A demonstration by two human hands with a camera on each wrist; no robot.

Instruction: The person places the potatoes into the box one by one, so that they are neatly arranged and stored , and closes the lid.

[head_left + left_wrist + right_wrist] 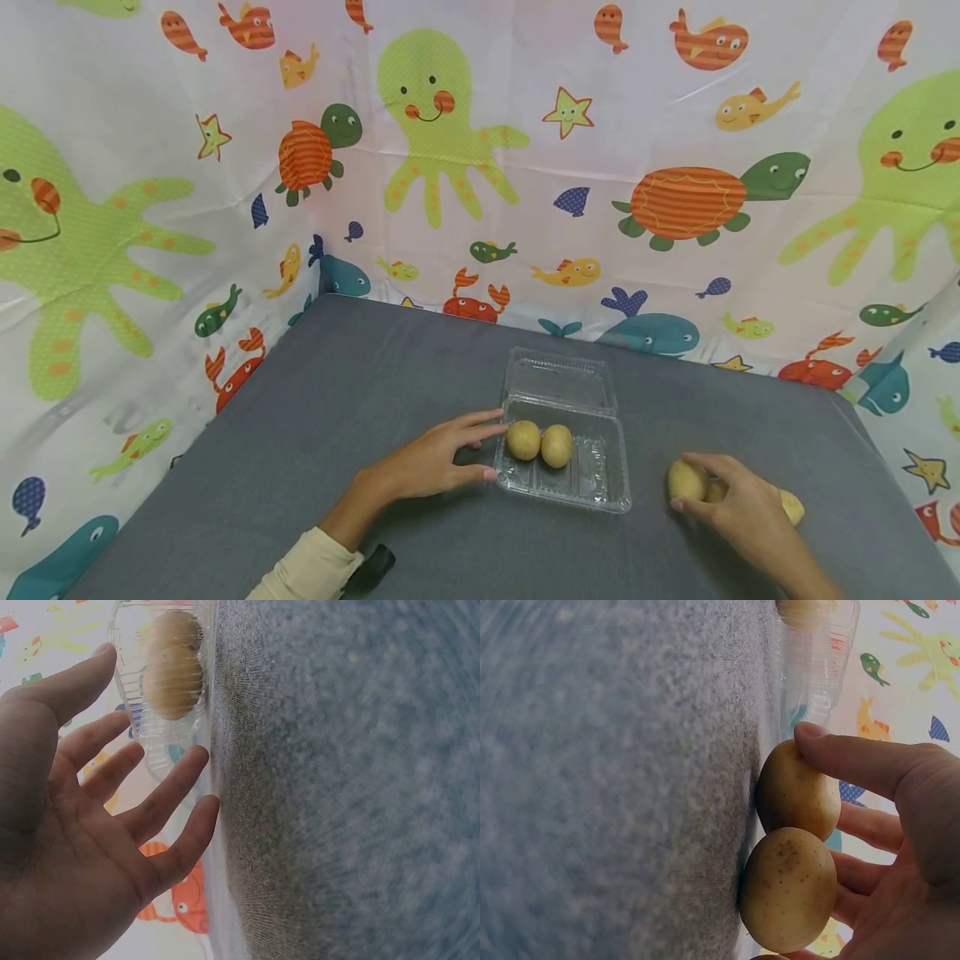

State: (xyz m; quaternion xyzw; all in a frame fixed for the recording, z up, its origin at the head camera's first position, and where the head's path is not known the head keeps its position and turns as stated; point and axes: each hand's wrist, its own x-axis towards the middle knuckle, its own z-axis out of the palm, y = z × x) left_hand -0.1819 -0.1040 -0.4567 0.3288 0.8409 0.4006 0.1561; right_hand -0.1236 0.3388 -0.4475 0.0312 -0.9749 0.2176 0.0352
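A clear plastic clamshell box (603, 475) sits on the grey cloth with its lid (558, 381) folded back. Two yellow potatoes (557, 447) lie side by side in its left half. My left hand (431, 458) is at the box's left side, fingers spread and fingertips right at the rim. To the right of the box, my right hand (742, 508) pinches a potato (799, 791) between thumb and fingers, low at the cloth. Against it lies a second, speckled potato (788, 891), partly under the palm. Another potato (791, 506) shows behind the hand.
Grey cloth (375, 375) covers the table. A white curtain (487, 167) printed with sea animals hangs along the back and both sides. A dark strap (371, 569) circles the left wrist by a beige sleeve (307, 571).
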